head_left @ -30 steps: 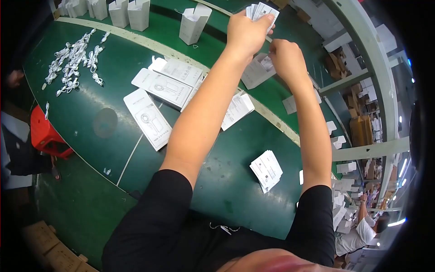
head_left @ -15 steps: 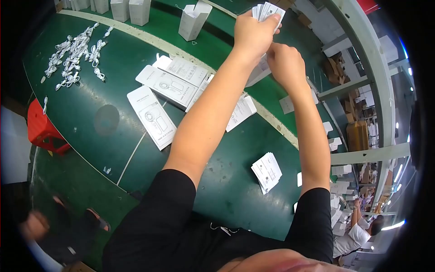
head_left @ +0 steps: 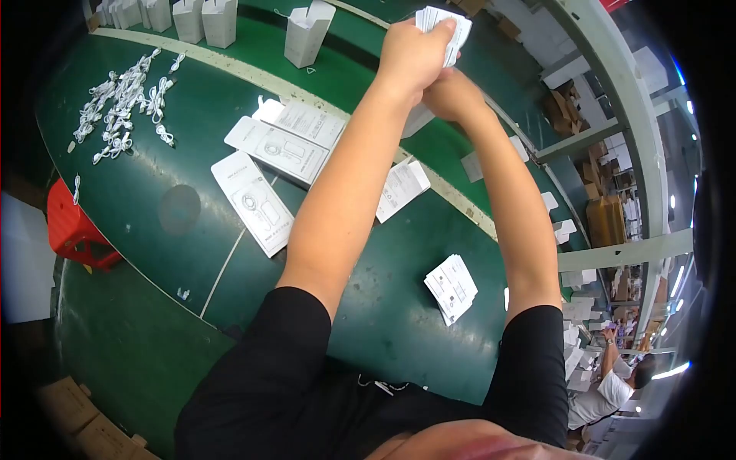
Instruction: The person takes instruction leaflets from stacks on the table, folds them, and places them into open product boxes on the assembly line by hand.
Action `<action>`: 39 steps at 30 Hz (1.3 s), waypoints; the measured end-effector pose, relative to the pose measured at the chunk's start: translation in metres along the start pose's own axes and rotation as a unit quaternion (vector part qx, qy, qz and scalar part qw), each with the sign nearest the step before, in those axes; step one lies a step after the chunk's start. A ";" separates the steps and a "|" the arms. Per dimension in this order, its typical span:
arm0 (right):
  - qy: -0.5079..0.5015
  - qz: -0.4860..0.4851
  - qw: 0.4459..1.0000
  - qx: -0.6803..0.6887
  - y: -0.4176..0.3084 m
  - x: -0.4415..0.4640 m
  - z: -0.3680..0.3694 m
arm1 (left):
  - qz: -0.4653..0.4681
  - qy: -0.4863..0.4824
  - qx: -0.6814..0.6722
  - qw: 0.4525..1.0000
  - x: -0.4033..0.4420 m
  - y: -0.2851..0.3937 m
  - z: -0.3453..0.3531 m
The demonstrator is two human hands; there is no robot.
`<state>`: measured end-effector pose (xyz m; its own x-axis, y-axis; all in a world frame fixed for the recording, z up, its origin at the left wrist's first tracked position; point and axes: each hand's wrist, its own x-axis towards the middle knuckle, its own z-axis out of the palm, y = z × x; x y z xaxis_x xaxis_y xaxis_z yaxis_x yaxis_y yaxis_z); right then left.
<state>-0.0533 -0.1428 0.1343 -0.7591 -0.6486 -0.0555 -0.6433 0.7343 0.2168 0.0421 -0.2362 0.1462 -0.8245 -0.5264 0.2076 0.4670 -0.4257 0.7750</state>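
Note:
My left hand (head_left: pixel 412 55), at the top centre, is closed round a fanned stack of white printed cards (head_left: pixel 448 27). Just below and to its right, my right hand (head_left: pixel 452 93) touches or nearly touches it; its fingers are hidden behind the left hand and wrist. A white box (head_left: pixel 416 120) on the green belt shows partly behind my forearms. Flat printed boxes (head_left: pixel 280 149) lie on the green table left of my left forearm, with one more (head_left: pixel 253 203) nearer me. A pile of white leaflets (head_left: pixel 451 289) rests between my forearms.
Bundled white cables (head_left: pixel 123 107) lie at the table's left. Upright white boxes (head_left: pixel 309 32) stand along the belt (head_left: pixel 264 46). A red stool (head_left: pixel 75 226) is beside the table. Metal framing (head_left: pixel 625 254) rises at the right, where another person (head_left: pixel 606 395) works.
Both hands have shifted left, and my right hand has come in close under my left. The cards look more bunched together. A passing person at the lower left has gone from view.

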 end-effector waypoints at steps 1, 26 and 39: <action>0.004 0.001 1.000 0.000 -0.001 -0.004 -0.003 | 0.003 -0.012 0.012 1.000 0.001 0.000 -0.003; 0.187 -0.098 0.817 0.536 0.107 -0.139 -0.109 | 0.020 -0.138 0.010 0.990 -0.010 -0.005 0.024; 0.151 -0.048 0.834 0.528 0.105 -0.131 -0.101 | 0.144 -0.176 0.102 0.968 -0.010 -0.036 0.037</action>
<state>-0.0111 -0.0011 0.2623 -0.7412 -0.6190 0.2597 -0.5503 0.3387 -0.7632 0.0219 -0.1878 0.1382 -0.7445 -0.3020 0.5955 0.6502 -0.1250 0.7494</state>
